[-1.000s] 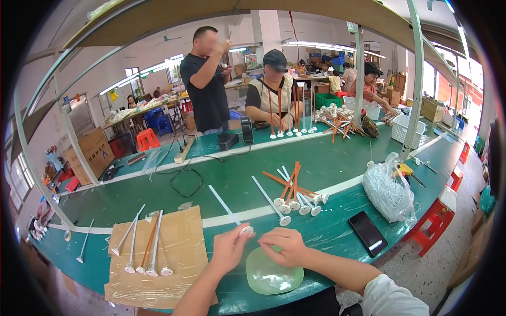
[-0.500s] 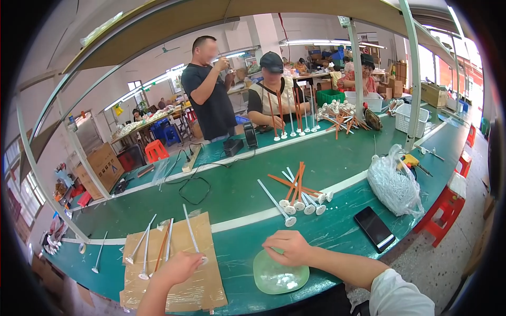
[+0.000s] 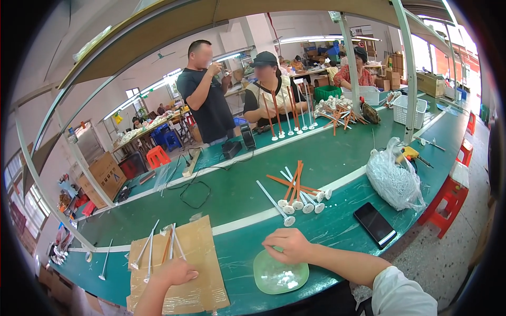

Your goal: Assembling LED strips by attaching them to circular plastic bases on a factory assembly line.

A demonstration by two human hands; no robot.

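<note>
The left hand (image 3: 176,272) lies knuckles-up on a tape-glazed sheet of brown cardboard (image 3: 203,284) at about seven o'clock in the view. Its fingers curl loosely around the base end of a thin white rod (image 3: 179,246), one of a small fan of rods standing on round white feet on the sheet. In that fan I count about four white rods and one orange rod (image 3: 166,247), though the stems overlap and the tally is unsure.

The right hand (image 3: 287,245) sits at six o'clock, just above the rim of a shallow, translucent pale-green dish (image 3: 263,274). Its fingertips are pinched together, but I cannot tell whether they hold anything. Several small white pieces (image 3: 284,276) lie in the dish.

The bench (image 3: 221,195) is smooth green with a white stripe running along it. At one o'clock from the right hand stands a cluster of white and orange rods (image 3: 298,192), each on a disc-like foot; about four orange stems cross several white ones. One lone white rod (image 3: 274,203) stands apart at its near edge. Further toward three o'clock lie a flat black phone (image 3: 374,224), glossy and rectangular, and a crinkled clear plastic bag (image 3: 392,176) stuffed with white parts. A single white rod (image 3: 105,260) stands at nine o'clock, off the cardboard.

Across the bench at twelve o'clock are two people, one standing in a black shirt (image 3: 205,102) and one seated in a cap (image 3: 265,58).
</note>
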